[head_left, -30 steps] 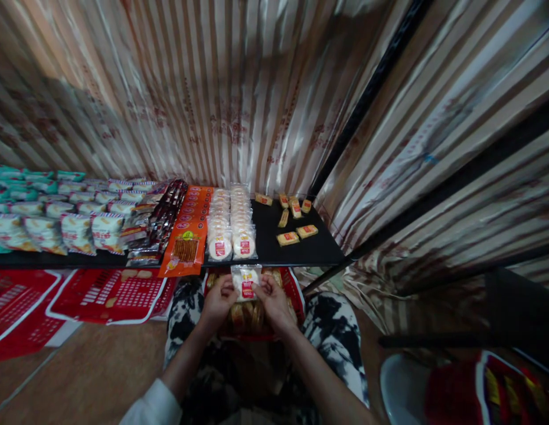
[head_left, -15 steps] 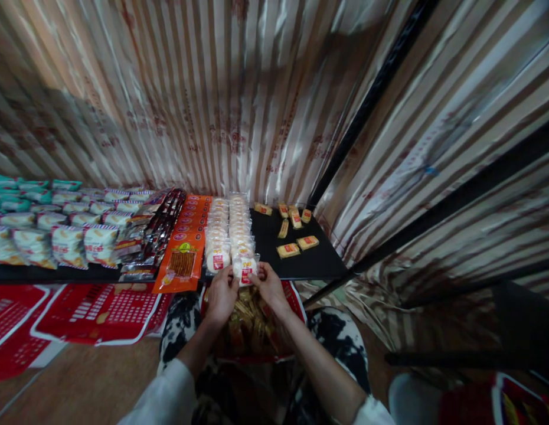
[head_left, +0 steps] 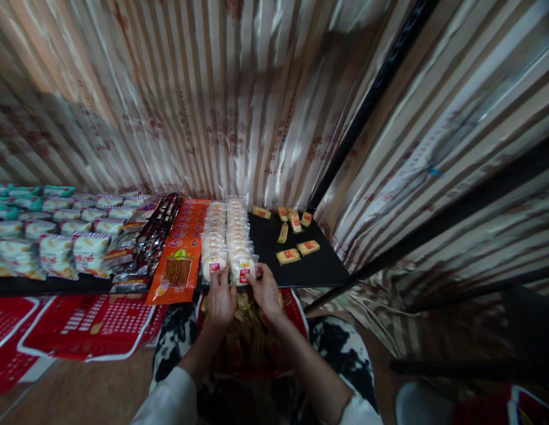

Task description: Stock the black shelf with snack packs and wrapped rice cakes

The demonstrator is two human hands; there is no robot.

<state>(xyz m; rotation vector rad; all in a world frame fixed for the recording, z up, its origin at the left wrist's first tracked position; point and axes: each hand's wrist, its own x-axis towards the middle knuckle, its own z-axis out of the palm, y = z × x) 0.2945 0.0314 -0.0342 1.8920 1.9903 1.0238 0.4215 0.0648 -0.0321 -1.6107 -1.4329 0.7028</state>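
Note:
Two columns of clear packets holding round white rice crackers overlap down the black tabletop to its front edge. My left hand (head_left: pixel 222 300) has its fingers bent against the front packet of the left column (head_left: pixel 215 264), with its thumb by the gap between columns. The right edge of the front rice cracker packet (head_left: pixel 242 273) in the right column is pinched by my right hand (head_left: pixel 264 290). This packet has a red label and lies on the ones behind it. Below my hands, a red basket (head_left: pixel 301 316) on my lap holds many gold-wrapped snacks (head_left: pixel 248 336).
Several small yellow packets (head_left: pixel 287 255) lie scattered on the black table (head_left: pixel 319 274) to the right. Leftward are an orange snack bag (head_left: pixel 177 271), dark packets (head_left: pixel 144 242) and rows of white bags (head_left: pixel 92 251). Red baskets (head_left: pixel 92 324) stand below; black poles (head_left: pixel 372 106) slant at right.
My left hand has shifted from the right column's front packet toward the left column. That packet now lies lower and flatter at the column's front. The view has tilted slightly.

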